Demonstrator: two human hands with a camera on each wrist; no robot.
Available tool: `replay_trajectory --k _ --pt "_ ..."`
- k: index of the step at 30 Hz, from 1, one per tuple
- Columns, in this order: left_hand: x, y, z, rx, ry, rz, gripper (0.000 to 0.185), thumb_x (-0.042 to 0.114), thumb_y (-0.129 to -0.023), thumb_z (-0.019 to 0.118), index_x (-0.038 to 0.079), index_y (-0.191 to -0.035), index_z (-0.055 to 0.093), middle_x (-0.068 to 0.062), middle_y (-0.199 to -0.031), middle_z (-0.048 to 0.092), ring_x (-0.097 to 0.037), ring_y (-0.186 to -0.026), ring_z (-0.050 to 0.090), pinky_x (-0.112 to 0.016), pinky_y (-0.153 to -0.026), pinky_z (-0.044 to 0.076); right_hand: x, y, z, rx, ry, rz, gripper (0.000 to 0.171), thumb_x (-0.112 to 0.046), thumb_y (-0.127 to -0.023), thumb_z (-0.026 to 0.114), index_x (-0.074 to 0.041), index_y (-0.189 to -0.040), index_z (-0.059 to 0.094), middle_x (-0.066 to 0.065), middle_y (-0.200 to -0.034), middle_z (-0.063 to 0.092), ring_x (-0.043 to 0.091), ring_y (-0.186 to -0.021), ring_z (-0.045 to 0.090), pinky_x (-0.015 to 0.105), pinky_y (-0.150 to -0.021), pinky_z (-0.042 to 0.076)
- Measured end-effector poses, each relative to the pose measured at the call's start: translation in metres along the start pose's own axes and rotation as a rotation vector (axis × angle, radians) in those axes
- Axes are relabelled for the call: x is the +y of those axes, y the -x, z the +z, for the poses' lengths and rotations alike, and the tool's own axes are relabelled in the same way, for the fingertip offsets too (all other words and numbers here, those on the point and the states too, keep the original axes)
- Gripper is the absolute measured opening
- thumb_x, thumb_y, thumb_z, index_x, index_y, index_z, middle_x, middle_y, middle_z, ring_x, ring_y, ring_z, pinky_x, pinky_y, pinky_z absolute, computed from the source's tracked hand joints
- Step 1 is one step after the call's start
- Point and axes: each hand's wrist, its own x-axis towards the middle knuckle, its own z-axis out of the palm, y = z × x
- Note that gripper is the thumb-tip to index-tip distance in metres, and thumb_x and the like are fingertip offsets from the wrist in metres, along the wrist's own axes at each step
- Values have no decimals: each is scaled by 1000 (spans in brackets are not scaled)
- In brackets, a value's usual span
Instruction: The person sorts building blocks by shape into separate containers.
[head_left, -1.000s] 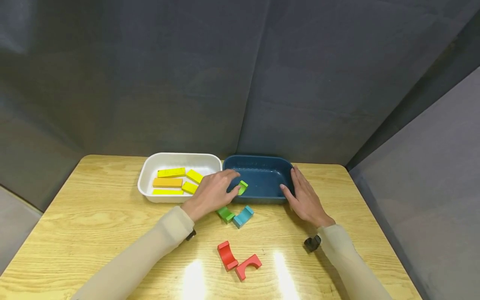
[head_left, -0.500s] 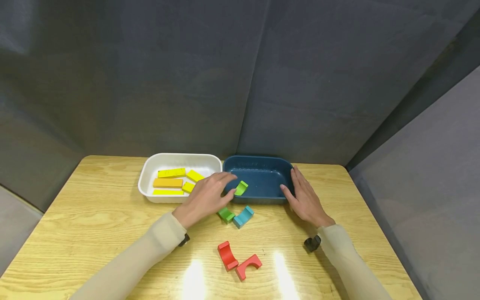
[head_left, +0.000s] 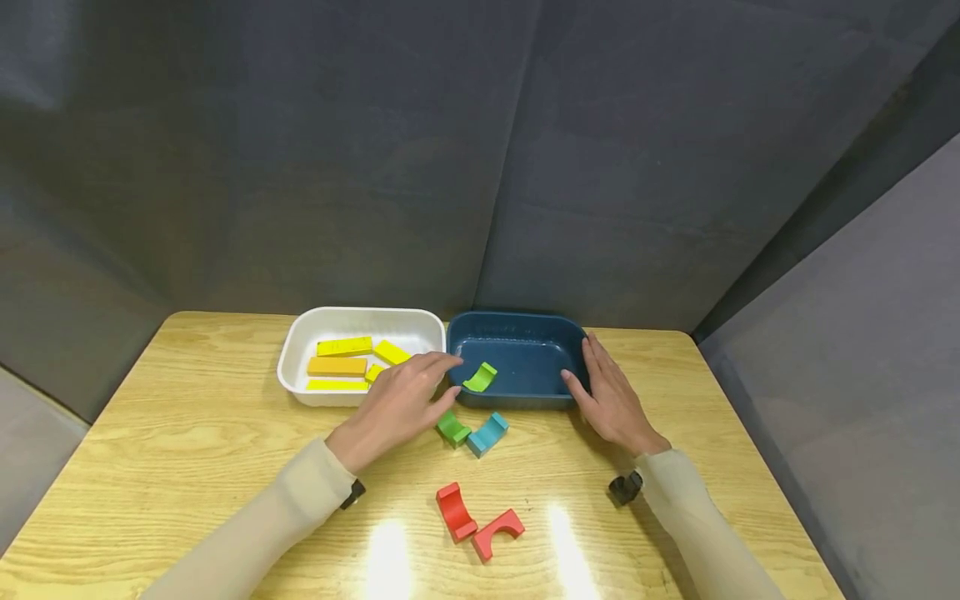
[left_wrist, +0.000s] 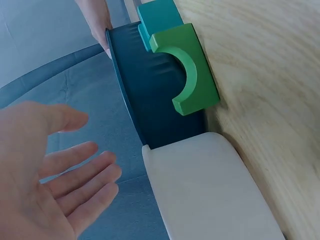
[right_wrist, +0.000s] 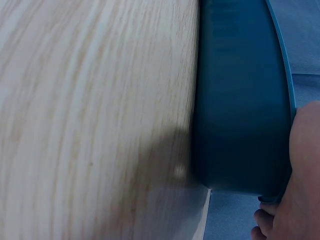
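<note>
- While my left hand [head_left: 395, 406] hovers with fingers spread and loose, holding nothing, it sits over the seam between the two trays, at their 6 o'clock edge; the left wrist view shows the open palm [left_wrist: 45, 185] facing the trays.
- My right hand [head_left: 609, 397] lies flat with straight fingers pressed against the 3 o'clock end of the blue tray [head_left: 525, 325]; the right wrist view shows the fingers [right_wrist: 300, 200] touching that tray's wall [right_wrist: 240, 100].
- One light green arch block [head_left: 480, 377] lies inside the blue tray, toward its 7 o'clock corner, just beyond my left fingertips and apart from them.
- One white tray [head_left: 360, 318] stands touching the blue one on its 9 o'clock side. I count five flat bars in it: four yellow bars [head_left: 344, 346] and one orange bar [head_left: 337, 366]; one of the yellow ones is partly hidden by my hand.
- On the table [head_left: 187, 433] just at 6 o'clock of the blue tray lie one dark green arch block [head_left: 453, 429] and one light blue arch block [head_left: 487, 434], side by side and touching.
- Farther toward me, at 6 o'clock, two red arch blocks [head_left: 480, 522] lie touching each other.
- That makes five arch blocks in all: one in the tray, four on the table.
</note>
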Motion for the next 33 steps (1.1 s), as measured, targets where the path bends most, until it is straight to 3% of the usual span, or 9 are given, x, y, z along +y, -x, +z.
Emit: replay_trajectory --k 5,9,16,23,33 --pt "0 6 -3 21 1 24 41 24 -97 81 8 -134 73 -9 -133 74 -25 -116 74 -35 -73 66 -1 1 0 3 0 -3 84 -53 -114 42 1 -171 11 17 -180 5 39 -165 10 62 -131 14" --pt "0 11 -4 27 17 37 43 21 -96 82 6 -135 72 -10 -133 74 -25 -116 74 -36 -80 66 -1 1 0 -2 -2 2 84 -53 -114 42 0 -171 10 15 -180 3 39 -166 9 62 -131 14" --pt "-1 23 -7 -25 26 23 47 20 -95 83 6 -138 71 -12 -137 72 -27 -118 74 -34 -74 66 0 0 0 -1 3 4 85 -55 -114 41 -1 -171 10 14 -181 3 40 -165 10 62 -131 14" --pt "-1 34 -7 -106 44 5 50 22 -93 86 7 -139 71 -12 -139 71 -28 -124 71 -44 -96 63 2 -1 0 -1 6 0 85 -56 -114 40 -1 -171 10 14 -181 3 41 -165 11 62 -131 15" --pt "-4 45 6 -146 66 94 44 17 -93 84 6 -135 73 -10 -135 73 -24 -119 72 -39 -94 64 0 0 0 -4 0 3 84 -55 -114 39 0 -171 9 13 -181 1 39 -166 9 62 -132 13"
